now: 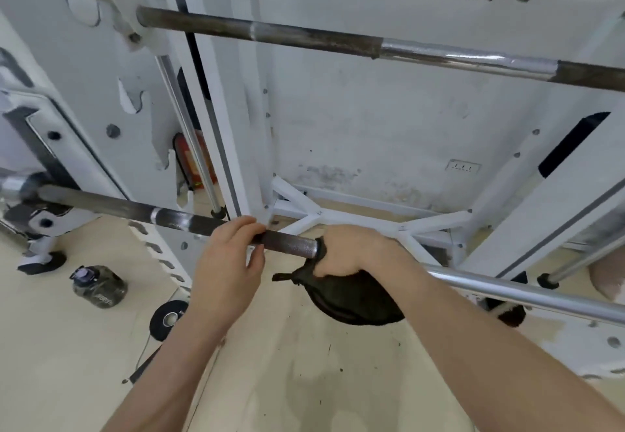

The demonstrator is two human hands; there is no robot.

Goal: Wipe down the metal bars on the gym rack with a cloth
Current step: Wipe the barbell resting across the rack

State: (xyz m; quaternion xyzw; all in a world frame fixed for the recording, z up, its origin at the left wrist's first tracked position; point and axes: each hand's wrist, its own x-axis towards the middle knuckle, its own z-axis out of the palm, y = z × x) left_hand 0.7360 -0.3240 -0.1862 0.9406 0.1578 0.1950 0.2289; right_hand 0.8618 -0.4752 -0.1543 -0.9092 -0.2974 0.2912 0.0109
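A long metal barbell (pixel 135 210) crosses the view from the left down to the right, with a dark knurled stretch in the middle and a shiny stretch on the right. My left hand (pixel 230 256) curls over the knurled part and grips it. Just to its right, my right hand (pixel 351 252) is wrapped around the same bar with a dark cloth (pixel 345 299) under the palm; most of the cloth hangs below the bar. A second, rust-dark bar (pixel 304 34) sits higher up on the white rack (pixel 236 93).
A dark water jug (pixel 99 286) and a roll of black tape (pixel 169 318) lie on the pale floor at the left. White rack uprights and base struts (pixel 338 217) stand behind the bar. A red extinguisher (pixel 189 161) shows behind the left upright.
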